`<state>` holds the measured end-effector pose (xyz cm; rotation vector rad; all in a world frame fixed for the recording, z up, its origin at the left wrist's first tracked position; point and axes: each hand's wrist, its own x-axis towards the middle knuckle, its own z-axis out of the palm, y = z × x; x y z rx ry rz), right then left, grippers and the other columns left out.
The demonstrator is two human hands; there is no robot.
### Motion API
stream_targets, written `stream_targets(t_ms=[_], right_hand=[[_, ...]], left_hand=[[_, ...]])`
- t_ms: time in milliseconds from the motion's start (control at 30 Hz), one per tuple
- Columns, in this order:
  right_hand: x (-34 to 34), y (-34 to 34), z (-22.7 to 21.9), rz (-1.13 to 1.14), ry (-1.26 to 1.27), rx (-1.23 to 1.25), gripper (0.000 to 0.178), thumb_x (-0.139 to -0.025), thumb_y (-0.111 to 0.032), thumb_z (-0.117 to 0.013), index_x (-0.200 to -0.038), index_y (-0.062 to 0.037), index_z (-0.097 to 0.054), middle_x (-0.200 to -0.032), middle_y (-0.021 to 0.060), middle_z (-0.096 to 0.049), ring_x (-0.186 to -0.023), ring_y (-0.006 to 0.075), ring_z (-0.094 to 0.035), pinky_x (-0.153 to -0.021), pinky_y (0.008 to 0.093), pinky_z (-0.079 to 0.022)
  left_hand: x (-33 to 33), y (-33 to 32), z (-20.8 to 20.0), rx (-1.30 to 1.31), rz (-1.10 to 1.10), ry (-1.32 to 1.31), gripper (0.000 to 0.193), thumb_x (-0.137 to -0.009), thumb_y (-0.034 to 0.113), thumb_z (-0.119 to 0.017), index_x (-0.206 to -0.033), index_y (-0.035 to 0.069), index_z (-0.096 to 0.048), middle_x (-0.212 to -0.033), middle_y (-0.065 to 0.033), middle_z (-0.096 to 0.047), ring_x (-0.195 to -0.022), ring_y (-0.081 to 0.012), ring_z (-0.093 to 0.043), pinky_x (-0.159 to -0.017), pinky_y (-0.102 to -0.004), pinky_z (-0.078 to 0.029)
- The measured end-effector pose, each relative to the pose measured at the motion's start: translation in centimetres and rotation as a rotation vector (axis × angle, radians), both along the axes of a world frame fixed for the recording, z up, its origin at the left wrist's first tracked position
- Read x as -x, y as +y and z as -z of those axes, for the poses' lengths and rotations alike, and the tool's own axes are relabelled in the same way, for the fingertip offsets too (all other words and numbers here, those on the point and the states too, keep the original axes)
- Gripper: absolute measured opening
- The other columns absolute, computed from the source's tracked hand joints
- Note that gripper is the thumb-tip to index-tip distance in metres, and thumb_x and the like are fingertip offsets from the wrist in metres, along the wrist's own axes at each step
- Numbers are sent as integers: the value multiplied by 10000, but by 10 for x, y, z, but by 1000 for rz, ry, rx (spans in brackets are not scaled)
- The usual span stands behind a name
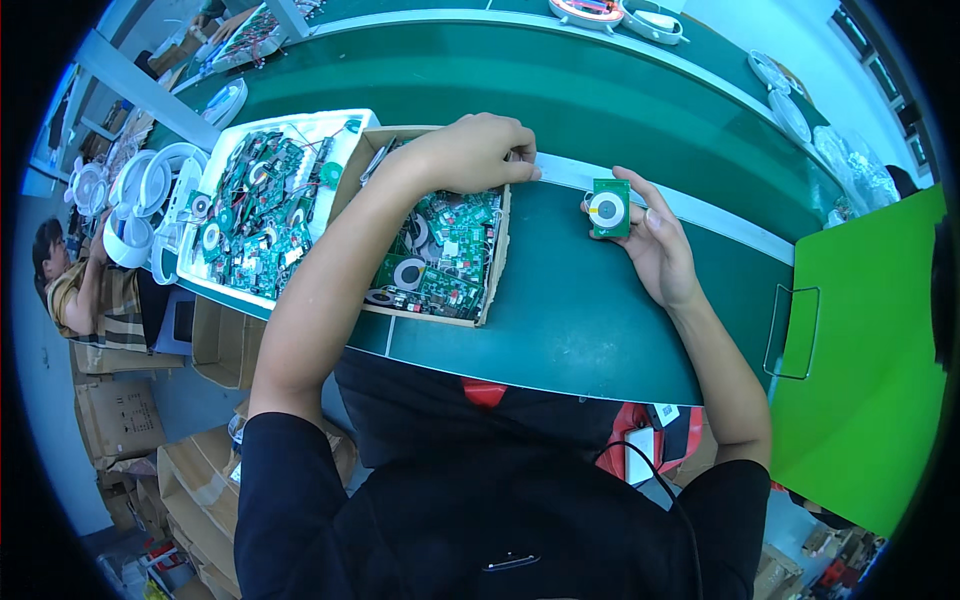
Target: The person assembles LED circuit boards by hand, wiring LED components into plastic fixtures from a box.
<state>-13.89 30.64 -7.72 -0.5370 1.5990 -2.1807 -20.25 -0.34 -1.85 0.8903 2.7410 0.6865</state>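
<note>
Plainly a green rectangular circuit board with a pale disc

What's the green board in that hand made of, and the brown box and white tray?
Green board in the right hand: probably circuit-board laminate; flat, smooth-looking, square-cornered. Brown box: likely cardboard; matte, with rough-looking edges. White tray: maybe foam or plastic; its thick, pale rim fits either.
</note>
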Motion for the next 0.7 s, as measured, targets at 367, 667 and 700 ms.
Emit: stream_targets(t_ms=[367, 667, 700], right_hand=[[0, 1, -1, -24, -1, -14, 759, -1069, -327, -582, -1689, -15, -275, -1454, 252, -652, -1383, 289, -603, -1170, 422, -415], [-18, 0, -9, 329, 455, -688, 600, -994, -55, -716, -1555, -15, -506, -1137, 130, -779, -1115, 163, -692, -1042, 313, -490], [-18, 2, -6, 321, 461, -675, 600, -994, -55, -716, -1555, -15, -506, -1137, 130, -779, -1115, 163, -692, -1042, 313, -490]], left_hand=[[1, -1, -2, -2, -13, -5, 324, -1022, 319, -724, -1124, 13, -748, -1039, -159, -724, -924, -331, -699, -858, -434, -555], [-2, 1, -2, 18, -9, 5, 359, -1009, 366, -727, -1096, 19, -760, -1066, -176, -755, -1030, -349, -737, -947, -454, -566], [-2, 3, -3, 18, -3, -5, 370, -1008, 375, -729, -1103, 18, -763, -1075, -178, -761, -1039, -350, -738, -958, -456, -566]])
